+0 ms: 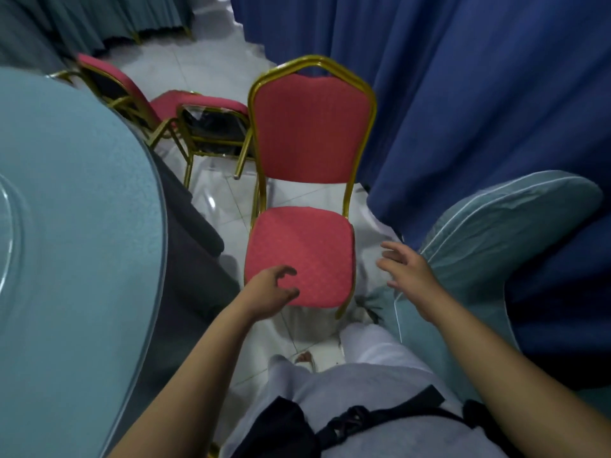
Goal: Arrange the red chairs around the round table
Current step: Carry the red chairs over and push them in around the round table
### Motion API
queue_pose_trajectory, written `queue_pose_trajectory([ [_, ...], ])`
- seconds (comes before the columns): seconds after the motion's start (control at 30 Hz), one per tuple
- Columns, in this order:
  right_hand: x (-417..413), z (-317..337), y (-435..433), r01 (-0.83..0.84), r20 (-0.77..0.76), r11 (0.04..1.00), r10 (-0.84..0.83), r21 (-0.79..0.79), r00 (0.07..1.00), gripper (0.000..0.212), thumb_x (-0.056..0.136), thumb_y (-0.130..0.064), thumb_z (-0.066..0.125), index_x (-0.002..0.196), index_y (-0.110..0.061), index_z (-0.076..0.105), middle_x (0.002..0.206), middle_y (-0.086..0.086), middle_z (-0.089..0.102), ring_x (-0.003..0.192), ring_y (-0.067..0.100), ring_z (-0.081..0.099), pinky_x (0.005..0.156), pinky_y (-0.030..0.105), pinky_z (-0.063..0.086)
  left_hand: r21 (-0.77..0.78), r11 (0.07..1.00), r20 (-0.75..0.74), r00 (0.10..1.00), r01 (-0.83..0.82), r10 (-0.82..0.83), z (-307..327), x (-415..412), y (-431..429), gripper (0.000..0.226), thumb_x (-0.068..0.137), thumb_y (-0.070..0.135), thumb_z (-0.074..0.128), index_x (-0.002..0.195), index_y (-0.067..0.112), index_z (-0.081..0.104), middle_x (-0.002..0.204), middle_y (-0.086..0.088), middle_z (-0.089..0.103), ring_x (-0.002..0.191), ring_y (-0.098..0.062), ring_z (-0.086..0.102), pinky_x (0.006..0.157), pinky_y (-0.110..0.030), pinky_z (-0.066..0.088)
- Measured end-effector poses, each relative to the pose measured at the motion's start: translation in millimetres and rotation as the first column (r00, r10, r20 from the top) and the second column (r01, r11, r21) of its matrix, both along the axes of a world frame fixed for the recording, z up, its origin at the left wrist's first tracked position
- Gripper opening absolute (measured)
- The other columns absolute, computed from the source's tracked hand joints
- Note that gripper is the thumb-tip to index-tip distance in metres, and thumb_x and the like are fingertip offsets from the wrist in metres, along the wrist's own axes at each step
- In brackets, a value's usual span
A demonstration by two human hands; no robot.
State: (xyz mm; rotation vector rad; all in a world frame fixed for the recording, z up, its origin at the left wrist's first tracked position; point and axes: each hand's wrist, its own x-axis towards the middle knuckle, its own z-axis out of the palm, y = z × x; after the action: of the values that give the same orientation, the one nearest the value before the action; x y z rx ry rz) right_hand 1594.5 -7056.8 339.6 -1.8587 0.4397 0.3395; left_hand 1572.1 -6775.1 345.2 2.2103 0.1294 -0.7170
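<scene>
The step in hand looks like taking hold of the nearest red chair [307, 252], which stands just ahead of both hands, seat toward the person and back away from them. The left hand [272, 289] hovers over the seat's near left corner, fingers loosely curled and gripping nothing that shows; whether it touches the cushion I cannot tell. The right hand [408, 271] hangs just off the seat's right edge, fingers spread and empty, apart from the chair. The round table [82, 226], under a pale blue cloth, lies close by to the left of the left hand. A second red chair [211, 104] and a third red chair [105, 71] stand further ahead beyond that hand, near the table's edge. Right of the right hand is a pale covered chair [512, 239] against a blue curtain [479, 94]. Next, I judge, both hands need a firm hold on seat or frame, then the chair must be turned toward the table and set beside its edge without catching the cloth
</scene>
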Motion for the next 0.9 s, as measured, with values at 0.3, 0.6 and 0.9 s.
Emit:
queue_pose_trajectory([
  [0.3, 70.6, 2.7, -7.1, -0.005, 0.026, 0.999, 0.004, 0.039, 1.0, 0.037, 0.09, -0.02, 0.068, 0.124, -0.03, 0.061, 0.125, -0.001, 0.059, 0.113, 0.016, 0.058, 0.096, 0.041, 0.05, 0.037, 0.998, 0.054, 0.997, -0.057, 0.055, 2.2, 62.8, 3.8, 0.047, 0.092, 0.026, 0.068, 0.137, 0.023, 0.055, 0.144, -0.007, 0.05, 0.127, -0.025, 0.051, 0.093, -0.03, 0.043],
  [0.6, 199.0, -2.1, -40.1, -0.179, 0.061, 0.983, 0.181, -0.043, 0.982, 0.04, 0.09, -0.029, 0.066, 0.128, -0.037, 0.056, 0.132, -0.005, 0.056, 0.117, 0.018, 0.055, 0.092, 0.043, 0.052, 0.074, 0.98, 0.09, 0.979, -0.187, 0.18, 3.6, 154.7, -40.5, 0.059, 0.09, 0.035, 0.07, 0.143, 0.024, 0.046, 0.144, -0.008, 0.05, 0.12, -0.022, 0.053, 0.087, -0.025, 0.047],
  [0.9, 293.3, -1.6, -71.4, -0.257, 0.06, 0.966, 0.256, 0.018, 0.965, 0.04, 0.087, -0.036, 0.064, 0.126, -0.043, 0.056, 0.127, -0.014, 0.057, 0.116, 0.012, 0.056, 0.096, 0.039, 0.05, -0.129, 0.869, 0.075, 0.869, -0.478, 0.489, 35.8, 317.1, -118.7, 0.095, 0.081, 0.041, 0.078, 0.155, 0.022, 0.021, 0.152, -0.015, 0.036, 0.13, -0.036, 0.049, 0.104, -0.054, 0.046],
])
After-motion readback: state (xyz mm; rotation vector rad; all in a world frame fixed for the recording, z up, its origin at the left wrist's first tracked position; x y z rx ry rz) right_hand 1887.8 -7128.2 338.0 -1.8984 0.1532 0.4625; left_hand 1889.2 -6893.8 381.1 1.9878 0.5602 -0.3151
